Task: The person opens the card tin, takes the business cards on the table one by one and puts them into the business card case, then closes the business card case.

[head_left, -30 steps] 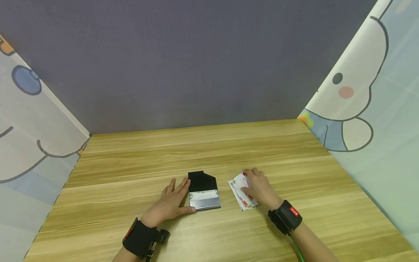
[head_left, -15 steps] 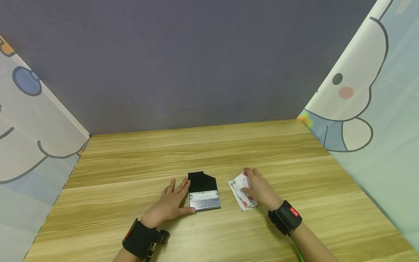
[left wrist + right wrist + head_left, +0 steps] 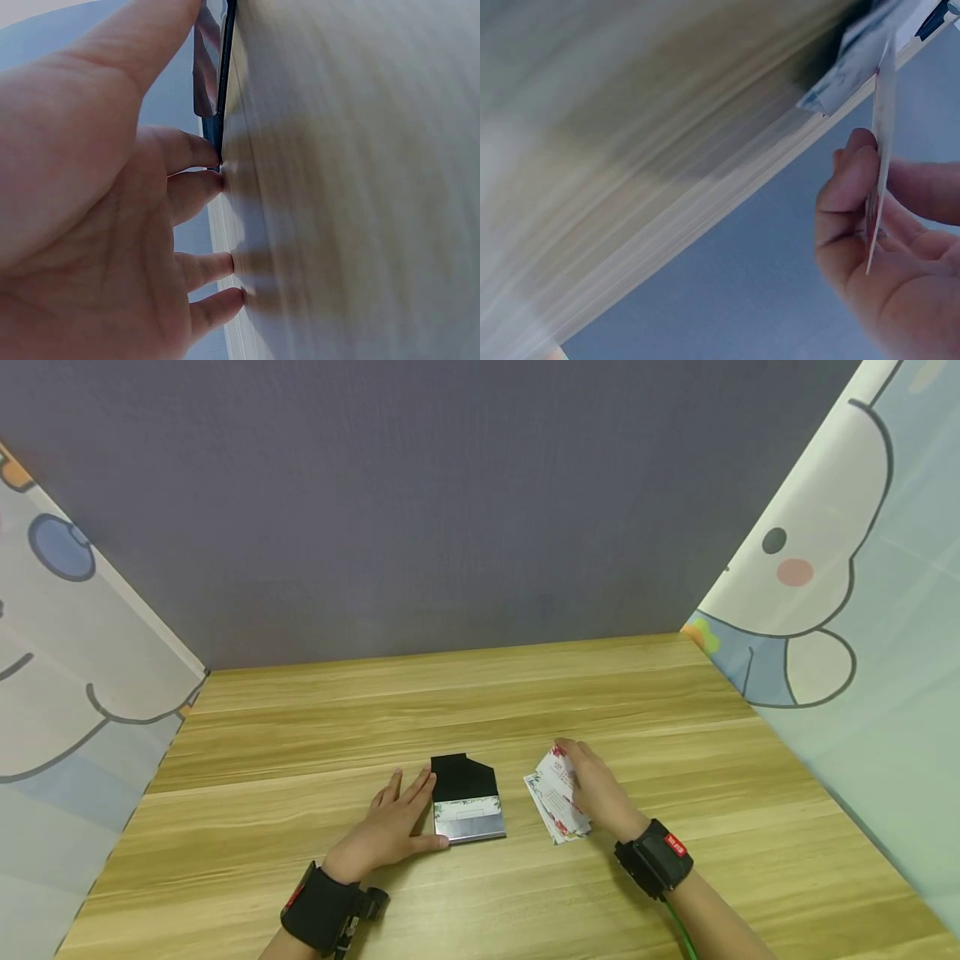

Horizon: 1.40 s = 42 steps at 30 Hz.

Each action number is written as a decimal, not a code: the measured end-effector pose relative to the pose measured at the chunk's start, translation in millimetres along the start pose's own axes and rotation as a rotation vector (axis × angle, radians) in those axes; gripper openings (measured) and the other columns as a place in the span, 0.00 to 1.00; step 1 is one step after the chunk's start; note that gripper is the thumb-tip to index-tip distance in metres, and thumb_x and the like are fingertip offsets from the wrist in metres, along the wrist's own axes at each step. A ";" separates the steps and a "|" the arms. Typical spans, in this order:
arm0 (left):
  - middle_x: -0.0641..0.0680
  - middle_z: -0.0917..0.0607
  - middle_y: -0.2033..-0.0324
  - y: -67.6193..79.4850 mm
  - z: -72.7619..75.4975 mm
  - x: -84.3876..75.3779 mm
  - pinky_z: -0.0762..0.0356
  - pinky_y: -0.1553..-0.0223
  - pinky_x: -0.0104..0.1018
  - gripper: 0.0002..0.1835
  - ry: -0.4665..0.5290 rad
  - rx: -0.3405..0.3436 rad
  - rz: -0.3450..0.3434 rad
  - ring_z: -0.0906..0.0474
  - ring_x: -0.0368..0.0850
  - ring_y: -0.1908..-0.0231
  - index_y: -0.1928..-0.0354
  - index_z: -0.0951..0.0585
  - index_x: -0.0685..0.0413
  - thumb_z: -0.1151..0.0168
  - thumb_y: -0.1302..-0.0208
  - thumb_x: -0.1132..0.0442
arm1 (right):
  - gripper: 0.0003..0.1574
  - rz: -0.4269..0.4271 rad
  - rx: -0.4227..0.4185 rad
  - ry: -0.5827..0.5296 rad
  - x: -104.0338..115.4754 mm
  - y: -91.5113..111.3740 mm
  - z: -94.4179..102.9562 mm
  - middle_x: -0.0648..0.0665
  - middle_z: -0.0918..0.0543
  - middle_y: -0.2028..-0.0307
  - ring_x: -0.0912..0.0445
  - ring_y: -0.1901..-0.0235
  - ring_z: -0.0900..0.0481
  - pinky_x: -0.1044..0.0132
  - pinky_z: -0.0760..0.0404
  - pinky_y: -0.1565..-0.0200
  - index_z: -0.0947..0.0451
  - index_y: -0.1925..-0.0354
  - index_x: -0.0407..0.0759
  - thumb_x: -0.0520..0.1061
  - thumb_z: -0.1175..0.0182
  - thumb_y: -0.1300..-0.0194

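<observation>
A card case lies opened out on the table: its black flap (image 3: pixel 463 779) points to the back, and its silver metal front (image 3: pixel 470 830) lies nearest me. A white floral card (image 3: pixel 467 809) shows inside it. My left hand (image 3: pixel 390 828) rests at the case's left side, fingers straight, with fingertips at the flap edge and the thumb at the metal corner. To the right, my right hand (image 3: pixel 602 795) pinches a floral-printed card (image 3: pixel 883 135) between thumb and fingers, tilted up off the table. Several other cards (image 3: pixel 542 802) lie fanned out beneath it.
The wooden table (image 3: pixel 315 718) extends around both hands. A dark grey panel (image 3: pixel 450 510) stands along its back edge. Cartoon-printed sheets (image 3: pixel 810 568) flank the sides. A green cable (image 3: pixel 681 930) runs from the right wristband.
My right hand has raised the top card's edge from the fanned cards, shifting slightly towards the back; its thumb has gone out of the head view. My left hand and the case have stayed put.
</observation>
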<state>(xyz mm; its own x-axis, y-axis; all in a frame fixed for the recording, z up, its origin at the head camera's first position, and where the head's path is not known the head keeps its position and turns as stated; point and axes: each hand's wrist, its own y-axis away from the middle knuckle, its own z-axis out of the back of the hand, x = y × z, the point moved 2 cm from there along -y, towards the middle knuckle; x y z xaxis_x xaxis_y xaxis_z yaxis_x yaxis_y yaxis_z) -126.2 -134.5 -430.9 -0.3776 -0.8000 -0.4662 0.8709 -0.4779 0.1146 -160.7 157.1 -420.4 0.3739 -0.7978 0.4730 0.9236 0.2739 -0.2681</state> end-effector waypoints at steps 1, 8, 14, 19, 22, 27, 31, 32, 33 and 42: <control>0.60 0.50 0.30 0.1 0.0 -0.1 0.53 0.39 0.69 0.49 0.000 0.000 0.000 0.64 0.71 0.35 0.31 0.48 0.60 0.42 0.47 0.39 | 0.34 0.010 -0.008 -0.001 0.2 -0.4 0.2 0.32 0.23 0.58 0.48 0.66 0.25 0.57 0.20 0.71 0.33 0.45 0.30 0.18 0.48 0.53; 0.59 0.50 0.29 -0.2 -0.4 0.6 0.53 0.39 0.69 0.49 -0.003 -0.002 0.002 0.64 0.71 0.35 0.31 0.47 0.60 0.42 0.47 0.39 | 0.31 0.021 -0.021 -0.023 0.0 -2.7 0.3 0.32 0.20 0.59 0.49 0.67 0.23 0.57 0.20 0.70 0.33 0.45 0.30 0.20 0.47 0.50; 0.60 0.49 0.30 -0.7 -1.5 2.4 0.53 0.40 0.69 0.49 -0.008 -0.005 -0.002 0.64 0.71 0.35 0.31 0.48 0.59 0.42 0.47 0.38 | 0.27 0.023 -0.037 -0.038 2.9 -5.3 2.6 0.34 0.19 0.63 0.54 0.74 0.26 0.63 0.25 0.77 0.30 0.48 0.32 0.22 0.46 0.49; 0.61 0.49 0.30 0.1 -1.0 2.2 0.53 0.40 0.70 0.49 0.004 -0.009 -0.004 0.64 0.71 0.35 0.31 0.47 0.60 0.42 0.47 0.38 | 0.25 0.031 -0.053 -0.042 8.4 -8.0 5.3 0.34 0.19 0.60 0.48 0.64 0.21 0.57 0.20 0.69 0.27 0.50 0.34 0.23 0.45 0.48; 0.61 0.49 0.30 0.8 -0.4 1.6 0.53 0.40 0.70 0.49 0.011 -0.009 -0.006 0.65 0.71 0.35 0.31 0.47 0.60 0.42 0.47 0.39 | 0.24 0.044 -0.064 -0.040 12.2 -10.0 5.2 0.34 0.19 0.60 0.47 0.61 0.21 0.54 0.18 0.65 0.26 0.51 0.33 0.23 0.45 0.48; 0.61 0.49 0.30 1.1 -0.1 1.4 0.53 0.40 0.70 0.49 0.003 -0.008 -0.007 0.65 0.71 0.35 0.31 0.47 0.60 0.42 0.47 0.38 | 0.22 0.073 -0.086 -0.033 18.4 -13.7 1.9 0.35 0.18 0.60 0.47 0.60 0.20 0.52 0.18 0.63 0.25 0.54 0.33 0.23 0.45 0.49; 0.60 0.49 0.30 0.8 -0.1 1.5 0.53 0.40 0.70 0.49 -0.003 -0.006 -0.007 0.64 0.71 0.35 0.31 0.48 0.60 0.43 0.47 0.38 | 0.22 0.082 -0.093 -0.025 23.8 -16.8 -1.5 0.35 0.18 0.60 0.47 0.60 0.20 0.53 0.18 0.64 0.24 0.54 0.34 0.23 0.44 0.50; 0.60 0.49 0.30 0.7 -0.2 1.6 0.53 0.40 0.70 0.49 -0.004 -0.005 -0.008 0.64 0.71 0.35 0.31 0.48 0.60 0.43 0.47 0.38 | 0.23 0.082 -0.091 -0.024 25.3 -17.6 -2.3 0.35 0.18 0.60 0.47 0.60 0.20 0.53 0.18 0.64 0.24 0.54 0.34 0.22 0.44 0.50; 0.61 0.49 0.30 0.7 -0.2 1.6 0.53 0.39 0.69 0.49 -0.003 -0.005 -0.008 0.64 0.71 0.35 0.31 0.48 0.60 0.43 0.47 0.38 | 0.23 0.079 -0.087 -0.028 26.7 -18.3 -3.1 0.35 0.18 0.60 0.47 0.60 0.21 0.53 0.18 0.63 0.24 0.54 0.34 0.22 0.45 0.49; 0.61 0.49 0.30 0.3 -0.5 0.9 0.54 0.39 0.69 0.48 0.001 -0.007 -0.009 0.64 0.71 0.35 0.31 0.47 0.60 0.42 0.47 0.39 | 0.24 0.084 -0.037 -0.050 41.8 -24.1 -8.6 0.36 0.19 0.54 0.47 0.54 0.22 0.52 0.19 0.57 0.24 0.52 0.36 0.23 0.47 0.47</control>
<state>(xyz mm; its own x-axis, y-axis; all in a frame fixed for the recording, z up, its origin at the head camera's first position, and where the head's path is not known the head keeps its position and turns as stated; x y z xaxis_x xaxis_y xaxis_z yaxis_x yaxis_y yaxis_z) -126.1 -135.2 -431.7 -0.3856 -0.7952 -0.4680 0.8695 -0.4828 0.1039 -168.1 112.6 -401.5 0.4547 -0.7447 0.4886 0.8853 0.3180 -0.3392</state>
